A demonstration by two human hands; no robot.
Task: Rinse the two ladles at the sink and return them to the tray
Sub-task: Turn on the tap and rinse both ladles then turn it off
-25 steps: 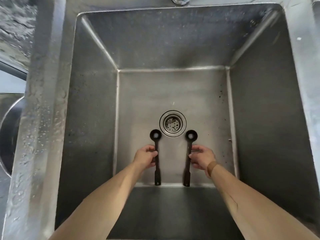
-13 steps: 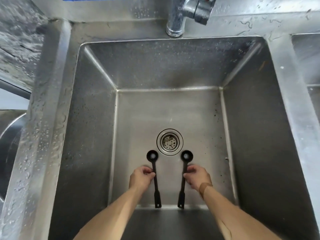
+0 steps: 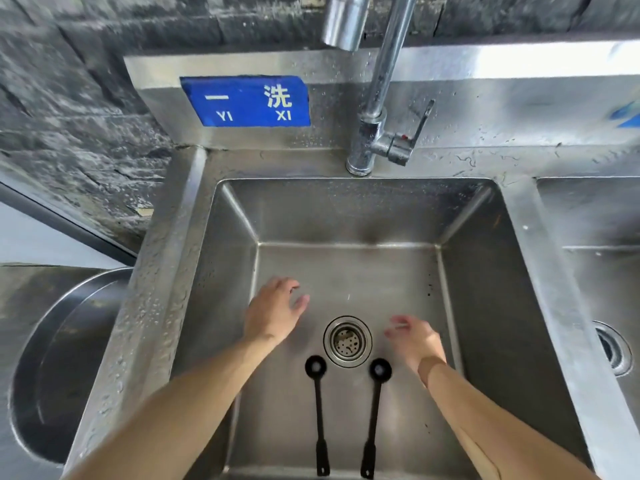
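Hands (image 3: 273,311) (image 3: 417,341) hover open above ladles (image 3: 318,415) (image 3: 375,415).

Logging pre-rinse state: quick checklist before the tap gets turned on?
1. Both ladles in the sink: ok; left ladle and right ladle lie on its floor, bowls toward the drain.
2. Hands free: ok; left hand and right hand are open and hold nothing.
3. Water running: not ok; no stream below the spout.
4. Tap lever unobstructed: ok.
5. Ladles under the spout: cannot tell.
6. Tray ready: cannot tell; none is clearly in view.
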